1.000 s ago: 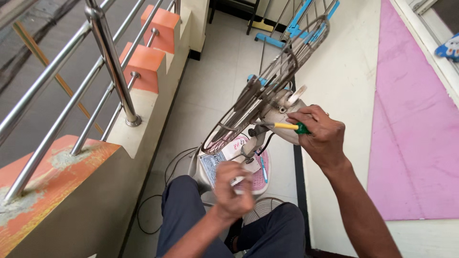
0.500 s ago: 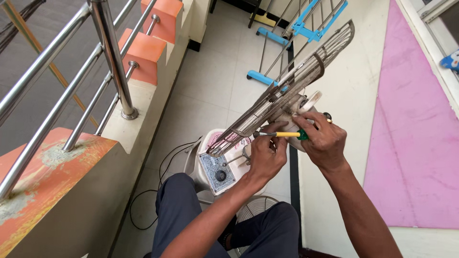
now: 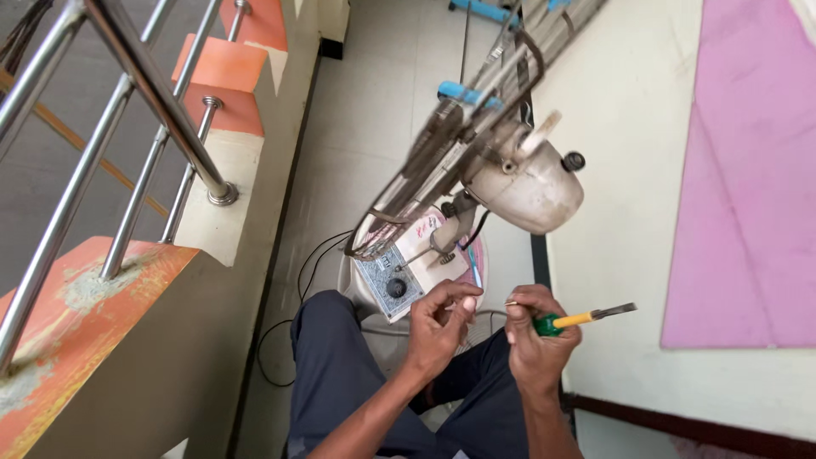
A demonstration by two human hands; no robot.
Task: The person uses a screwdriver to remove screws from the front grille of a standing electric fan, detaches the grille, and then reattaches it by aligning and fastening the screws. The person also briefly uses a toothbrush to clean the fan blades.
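Our right hand (image 3: 540,327) is closed around a screwdriver (image 3: 571,320), parked sideways; our left hand (image 3: 442,321) pinches something tiny (too small to name). Just above our lap the tilted fan (image 3: 518,178) hangs, motor housing facing us for access.

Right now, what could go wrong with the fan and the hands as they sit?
1. The fan leans with its heavy motor housing up top, and neither hand steadies it; it could tip.
2. The right hand grips a screwdriver while its fingertips meet the left hand, apparently over something too small to make out; it might drop to the floor.
3. A black cord loops beside the legs; it may snag.
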